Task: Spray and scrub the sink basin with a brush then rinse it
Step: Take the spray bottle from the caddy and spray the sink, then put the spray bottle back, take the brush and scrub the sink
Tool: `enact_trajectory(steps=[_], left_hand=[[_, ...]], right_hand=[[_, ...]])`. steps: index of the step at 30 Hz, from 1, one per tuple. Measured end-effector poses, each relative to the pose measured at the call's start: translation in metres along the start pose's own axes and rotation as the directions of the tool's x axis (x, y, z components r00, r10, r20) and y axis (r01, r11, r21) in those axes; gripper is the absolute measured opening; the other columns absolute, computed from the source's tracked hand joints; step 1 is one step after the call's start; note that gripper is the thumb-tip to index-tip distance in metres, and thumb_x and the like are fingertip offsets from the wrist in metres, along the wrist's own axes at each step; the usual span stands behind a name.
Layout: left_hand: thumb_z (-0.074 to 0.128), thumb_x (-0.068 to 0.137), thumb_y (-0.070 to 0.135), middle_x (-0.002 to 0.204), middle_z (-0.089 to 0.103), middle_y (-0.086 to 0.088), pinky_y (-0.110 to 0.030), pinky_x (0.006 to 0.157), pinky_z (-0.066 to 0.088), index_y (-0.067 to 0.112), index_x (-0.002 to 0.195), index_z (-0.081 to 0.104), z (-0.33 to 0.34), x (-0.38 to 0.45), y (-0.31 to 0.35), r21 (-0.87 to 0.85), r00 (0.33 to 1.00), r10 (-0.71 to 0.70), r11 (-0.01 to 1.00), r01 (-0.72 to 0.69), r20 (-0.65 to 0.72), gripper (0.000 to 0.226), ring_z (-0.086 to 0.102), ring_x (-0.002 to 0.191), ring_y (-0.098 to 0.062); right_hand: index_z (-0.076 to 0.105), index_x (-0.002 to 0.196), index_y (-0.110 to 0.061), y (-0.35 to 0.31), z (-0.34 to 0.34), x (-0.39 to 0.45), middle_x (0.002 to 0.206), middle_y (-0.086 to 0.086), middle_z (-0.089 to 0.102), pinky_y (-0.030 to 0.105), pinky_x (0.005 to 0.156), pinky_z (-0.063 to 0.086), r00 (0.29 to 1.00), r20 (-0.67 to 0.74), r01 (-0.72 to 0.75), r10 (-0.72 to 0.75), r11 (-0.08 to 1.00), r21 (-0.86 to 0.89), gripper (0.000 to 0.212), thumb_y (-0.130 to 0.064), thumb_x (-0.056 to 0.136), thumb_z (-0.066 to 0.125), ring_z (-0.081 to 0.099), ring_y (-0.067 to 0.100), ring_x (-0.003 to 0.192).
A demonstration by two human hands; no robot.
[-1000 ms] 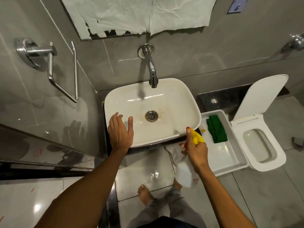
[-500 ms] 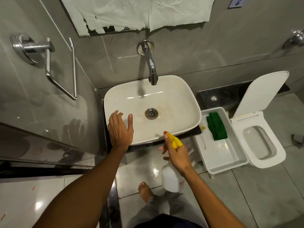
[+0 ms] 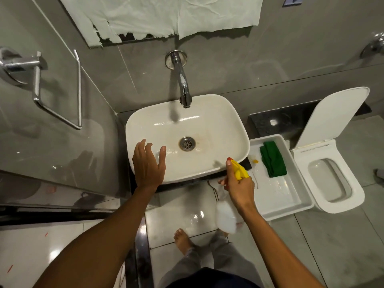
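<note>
The white sink basin (image 3: 207,121) sits under a chrome wall tap (image 3: 182,84), with a metal drain (image 3: 187,143) and brownish stains around it. My left hand (image 3: 148,165) rests open on the basin's front left rim, fingers spread. My right hand (image 3: 239,183) grips a white spray bottle (image 3: 225,217) with a yellow trigger head (image 3: 239,170), held at the basin's front right corner, nozzle pointing toward the bowl. No brush is visible.
A white tray (image 3: 276,196) beside the sink holds a folded green cloth (image 3: 272,159). A white toilet (image 3: 330,177) with raised lid stands to the right. A chrome towel holder (image 3: 37,84) hangs on the left wall. My bare foot (image 3: 182,241) stands on wet floor tiles.
My right hand swung the spray bottle left along the sink front, then back right to the front right corner. My left hand stayed on the rim.
</note>
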State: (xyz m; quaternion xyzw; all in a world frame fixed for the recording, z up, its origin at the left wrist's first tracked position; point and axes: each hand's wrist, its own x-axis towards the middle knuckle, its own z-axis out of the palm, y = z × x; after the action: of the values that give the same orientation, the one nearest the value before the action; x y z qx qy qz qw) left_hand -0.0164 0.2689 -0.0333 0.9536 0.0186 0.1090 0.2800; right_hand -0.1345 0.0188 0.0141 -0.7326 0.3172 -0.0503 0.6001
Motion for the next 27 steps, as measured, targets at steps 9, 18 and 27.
enact_trajectory(steps=[9, 18, 27], left_hand=[[0.058, 0.106, 0.049, 0.16, 0.052, -0.02, -0.05, 0.127, 0.034, 0.0, 0.144, 0.058, 0.051, -0.02, 0.117, -0.07, 0.943, 0.289, 0.957, -0.281, 0.167, 0.063, 0.046, 0.152, -0.041], [0.046, 0.103, 0.069, 0.168, 0.043, -0.019, -0.047, 0.13, 0.031, 0.004, 0.152, 0.052, 0.134, -0.024, 0.239, -0.12, 0.777, 0.492, 0.865, -0.487, 0.393, 0.082, 0.039, 0.158, -0.036], [0.035, 0.113, 0.058, 0.178, 0.023, -0.012, -0.05, 0.136, 0.013, 0.008, 0.159, 0.043, 0.174, -0.028, 0.243, 0.116, 0.706, 0.471, 0.784, -0.609, 0.529, 0.069, -0.001, 0.17, -0.028]], right_hand=[[0.066, 0.133, -0.044, 0.039, -0.044, 0.041, 0.117, -0.006, 0.078, 0.052, 0.104, 0.057, 0.998, 0.011, -0.065, 0.064, 0.991, 0.113, 0.04, -0.062, 0.099, 0.057, 0.073, 0.014, 0.113], [0.068, 0.118, -0.04, 0.114, -0.138, 0.118, 0.119, -0.002, 0.073, 0.039, 0.1, 0.057, 0.933, -0.233, -0.228, 0.276, 0.95, 0.213, 0.035, -0.065, 0.094, 0.062, 0.069, 0.022, 0.112], [0.076, 0.109, -0.013, 0.19, -0.201, 0.191, 0.101, 0.009, 0.077, 0.021, 0.08, 0.055, 0.785, -0.45, -0.214, 0.426, 0.868, 0.448, 0.036, -0.041, 0.088, 0.083, 0.07, 0.014, 0.09]])
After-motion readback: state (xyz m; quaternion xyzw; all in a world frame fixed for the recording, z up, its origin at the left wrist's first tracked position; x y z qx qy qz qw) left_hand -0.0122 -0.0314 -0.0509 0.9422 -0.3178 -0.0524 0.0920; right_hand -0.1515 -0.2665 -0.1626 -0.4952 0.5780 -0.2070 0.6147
